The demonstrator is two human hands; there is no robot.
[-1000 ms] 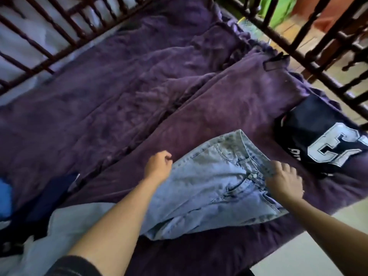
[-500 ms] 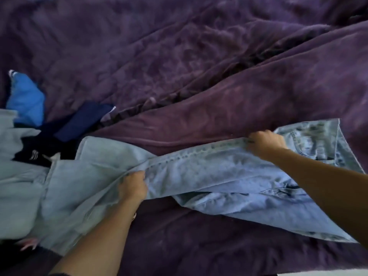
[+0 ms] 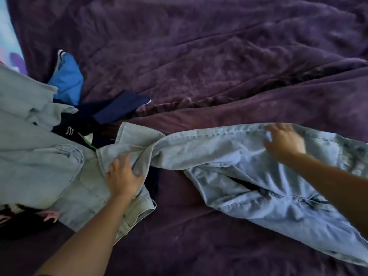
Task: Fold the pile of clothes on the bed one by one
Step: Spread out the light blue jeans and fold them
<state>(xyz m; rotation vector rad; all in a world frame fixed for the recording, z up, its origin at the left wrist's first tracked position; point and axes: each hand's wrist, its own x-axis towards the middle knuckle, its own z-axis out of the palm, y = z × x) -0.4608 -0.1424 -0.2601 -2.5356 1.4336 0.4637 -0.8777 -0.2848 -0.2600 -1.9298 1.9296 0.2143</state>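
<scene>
Light-blue jeans (image 3: 229, 156) lie stretched left-right across the purple blanket (image 3: 199, 56) on the bed, waist end to the right, leg end bunched at the left. Left hand (image 3: 123, 177) is flat on the denim at that bunch, fingers spread, thumb against a fold, pressing rather than gripping. Right hand (image 3: 284, 141) rests on the jeans' far edge near the waist, fingers wide, holding nothing. Unfolded pile sits at the left, touching the leg end: another pale denim piece (image 3: 35, 166), a bright blue garment (image 3: 67, 82), a navy garment (image 3: 119, 108), a black garment with white stripes (image 3: 69, 128).
</scene>
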